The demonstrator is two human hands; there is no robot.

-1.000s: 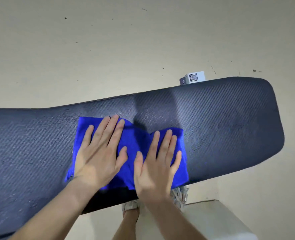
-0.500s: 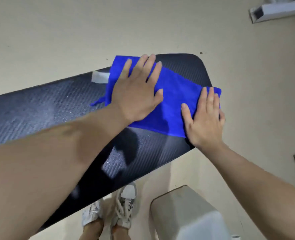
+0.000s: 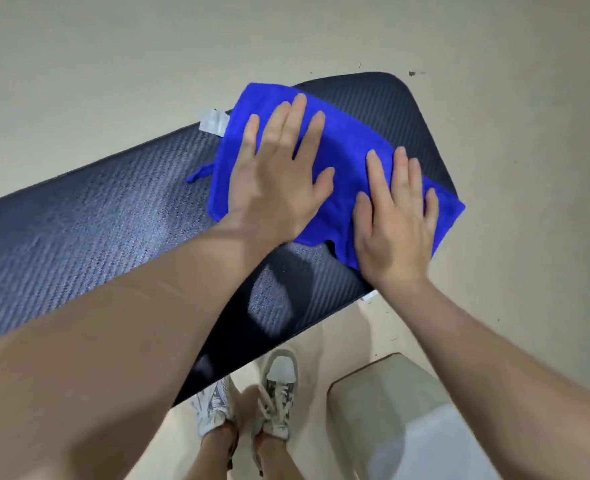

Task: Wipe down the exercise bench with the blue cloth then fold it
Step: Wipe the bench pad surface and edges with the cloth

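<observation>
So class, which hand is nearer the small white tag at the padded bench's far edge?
Left. The left hand lies just beside the tag; the right hand is further along.

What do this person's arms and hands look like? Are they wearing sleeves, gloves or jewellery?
Both forearms are bare as far up as the picture shows: no sleeves in view. The left hand and the right hand wear no gloves, and no rings, watch or wristband show. The fingernails look short and unpainted. No marks or tattoos are visible.
</observation>
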